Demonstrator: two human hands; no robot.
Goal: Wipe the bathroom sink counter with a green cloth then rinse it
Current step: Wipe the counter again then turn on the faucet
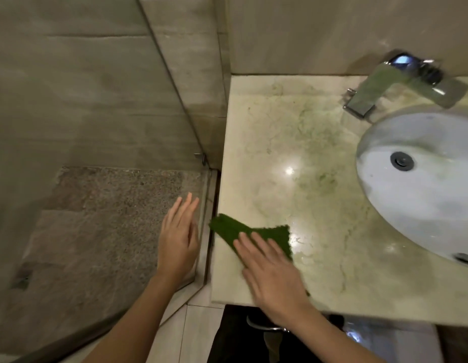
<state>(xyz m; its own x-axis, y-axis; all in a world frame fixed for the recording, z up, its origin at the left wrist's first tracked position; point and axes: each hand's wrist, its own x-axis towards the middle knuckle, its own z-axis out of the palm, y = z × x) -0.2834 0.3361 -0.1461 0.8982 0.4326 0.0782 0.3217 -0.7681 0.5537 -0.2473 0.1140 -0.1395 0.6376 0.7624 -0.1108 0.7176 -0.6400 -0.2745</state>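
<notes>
1 flat right hand [274,273] presses green cloth [243,229] on near-left counter [293,127] (left hand [178,239] spread, empty); wiping step, next sweep right toward sink [424,205].

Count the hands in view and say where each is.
2. The left hand is left of the counter, by the shower glass, fingers straight. The right hand lies flat on the green cloth at the counter's front left corner.

Bathroom, sink [424,195], faucet [400,82], marble counter [293,132]
</notes>
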